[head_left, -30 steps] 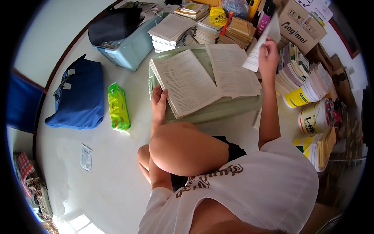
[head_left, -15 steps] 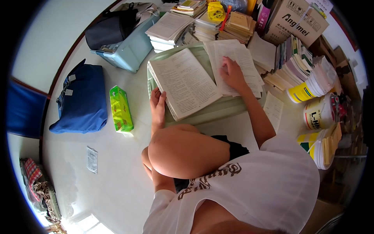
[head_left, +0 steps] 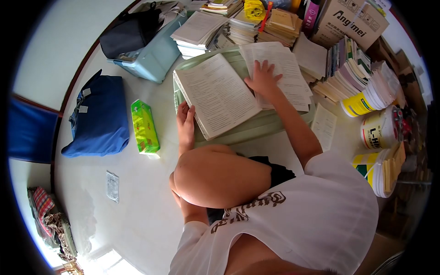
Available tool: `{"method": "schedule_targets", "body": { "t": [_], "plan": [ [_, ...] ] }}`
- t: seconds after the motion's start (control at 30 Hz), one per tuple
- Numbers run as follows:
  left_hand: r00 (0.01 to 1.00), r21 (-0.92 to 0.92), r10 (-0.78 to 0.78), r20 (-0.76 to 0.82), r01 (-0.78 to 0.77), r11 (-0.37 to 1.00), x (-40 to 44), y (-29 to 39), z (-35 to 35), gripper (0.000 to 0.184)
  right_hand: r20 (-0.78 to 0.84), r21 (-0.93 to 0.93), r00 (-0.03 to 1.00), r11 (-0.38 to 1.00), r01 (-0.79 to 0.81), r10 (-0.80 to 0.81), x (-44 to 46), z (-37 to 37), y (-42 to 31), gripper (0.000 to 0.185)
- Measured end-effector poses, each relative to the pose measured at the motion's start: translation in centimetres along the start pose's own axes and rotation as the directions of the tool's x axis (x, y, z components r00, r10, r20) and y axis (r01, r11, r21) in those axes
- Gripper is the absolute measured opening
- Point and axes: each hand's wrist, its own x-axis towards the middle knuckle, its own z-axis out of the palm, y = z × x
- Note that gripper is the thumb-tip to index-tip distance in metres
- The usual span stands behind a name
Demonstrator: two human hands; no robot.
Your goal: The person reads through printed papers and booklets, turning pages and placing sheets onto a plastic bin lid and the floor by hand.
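Note:
A thick stack of printed sheets (head_left: 217, 94) lies on a pale green plastic lid or box top (head_left: 243, 133). My left hand (head_left: 185, 121) grips its left edge, fingers curled against the side of the pages. To the right, overlapping the lid's edge, is a second, thinner pile of printed sheets (head_left: 291, 68), slightly fanned. My right hand (head_left: 266, 80) lies on this pile with its fingers spread, palm down, holding nothing.
Stacked books and papers (head_left: 199, 30) line the far side, near a blue storage bin (head_left: 153, 59) and a cardboard box (head_left: 350, 23). White buckets (head_left: 378, 130) stand at right. A green tissue pack (head_left: 145, 128) and blue bag (head_left: 98, 119) lie on the floor at left.
My right hand has gone from loosely curled fingers to spread ones, laid flatter and a little further left on the right-hand pile. My left hand stays at the stack's edge.

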Motion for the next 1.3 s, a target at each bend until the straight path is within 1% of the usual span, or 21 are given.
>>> {"method": "schedule_targets", "body": {
  "t": [0.03,0.1,0.13,0.2,0.33,0.4,0.5,0.63,0.73,0.83,0.9,0.93,1.0,1.03,1.07,1.1,1.17,1.2,1.23,1.27,1.3],
  "plan": [
    [1.0,-0.01,-0.013,0.015,0.013,1.0,0.0,0.1,0.0,0.048,0.0,0.003,1.0,1.0,0.002,-0.002,0.3,-0.5,-0.2,0.089],
    [0.999,-0.019,-0.025,0.031,0.026,0.999,0.0,0.2,0.0,0.05,0.137,-0.004,0.99,0.999,-0.037,0.037,0.8,-1.8,-0.3,0.092],
    [0.999,-0.013,-0.02,0.032,0.02,1.0,-0.1,0.3,0.0,0.05,0.136,-0.003,0.99,0.999,-0.037,0.037,0.9,-2.3,-0.4,0.092],
    [0.999,-0.009,-0.016,0.032,0.016,1.0,-0.1,0.2,0.0,0.051,0.259,-0.039,0.965,0.999,-0.036,0.045,1.2,-3.4,-0.5,0.094],
    [1.0,-0.039,-0.005,0.02,0.006,0.999,0.1,0.0,0.0,0.048,0.314,-0.046,0.949,0.999,-0.008,0.022,2.3,-4.0,-0.4,0.101],
    [1.0,-0.057,-0.014,-0.005,0.013,0.998,0.1,-0.2,-0.1,0.045,0.332,-0.122,0.943,0.991,0.057,-0.014,3.6,-3.2,-0.1,0.103],
    [0.999,-0.067,-0.008,0.04,0.01,0.998,0.3,-0.5,-0.4,0.045,0.316,-0.183,0.949,0.979,0.085,-0.024,4.2,-2.7,-0.1,0.106],
    [1.0,-0.018,-0.007,0.024,0.008,1.0,0.0,0.1,0.0,0.048,0.417,-0.108,0.909,0.991,0.073,-0.021,4.7,-3.9,-0.6,0.109],
    [1.0,0.006,-0.017,0.009,0.017,1.0,-0.2,0.3,0.0,0.047,0.4,-0.149,0.916,0.984,0.094,-0.027,4.5,-4.2,-0.9,0.105],
    [1.0,0.005,0.015,-0.008,-0.015,1.0,-0.1,-0.3,-0.1,0.048,0.303,-0.151,0.953,0.986,0.076,-0.027,4.6,-3.1,-0.5,0.097],
    [0.999,-0.005,0.044,-0.026,-0.045,0.999,0.0,-0.5,-0.4,0.049,0.139,-0.155,0.985,0.98,0.121,-0.1,4.5,-2.5,0.0,0.082],
    [0.999,-0.059,0.036,-0.017,-0.037,0.998,-0.1,-0.4,-0.6,0.05,0.138,-0.155,0.985,0.98,0.122,-0.101,4.8,-1.8,0.5,0.082],
    [0.999,-0.116,0.04,-0.009,-0.041,0.992,0.0,-0.6,-0.7,0.052,0.017,-0.135,0.991,0.982,0.133,-0.132,5.1,-2.2,0.7,0.067],
    [0.992,-0.107,0.103,-0.071,-0.111,0.988,0.1,-0.9,-0.5,0.051,0.01,-0.137,0.99,0.981,0.14,-0.14,4.8,-3.1,0.6,0.067],
    [0.977,-0.094,0.167,-0.133,-0.18,0.979,0.3,-1.1,-0.5,0.05,-0.024,-0.094,0.998,0.994,0.058,-0.061,4.5,-4.1,0.7,0.061],
    [0.975,-0.096,0.178,-0.134,-0.192,0.977,0.5,-1.3,-0.8,0.05,-0.055,-0.047,0.998,0.999,-0.022,0.02,4.1,-5.3,0.5,0.055],
    [0.908,0.052,0.367,-0.204,-0.364,0.93,0.5,-1.7,-1.4,0.042,-0.062,0.005,0.997,0.999,-0.052,0.052,4.4,-7.0,1.4,0.055],
    [0.905,0.051,0.373,-0.205,-0.37,0.928,0.1,-1.0,-1.3,0.042,-0.056,0.057,0.994,0.994,-0.089,0.092,4.5,-7.7,2.0,0.055],
    [0.919,-0.042,0.342,-0.194,-0.356,0.933,-0.2,-0.1,-1.0,0.038,-0.064,0.058,0.994,0.995,-0.084,0.087,4.4,-8.3,2.4,0.055],
    [0.933,-0.135,0.311,-0.182,-0.337,0.932,-0.6,0.8,-0.7,0.033,-0.121,0.061,0.991,0.997,-0.048,0.055,4.2,-8.8,2.7,0.057],
    [0.93,-0.136,0.316,-0.186,-0.343,0.93,-0.8,1.0,-0.6,0.033,-0.175,0.063,0.984,0.998,-0.012,0.023,3.7,-9.4,2.5,0.058]
  ]
}}
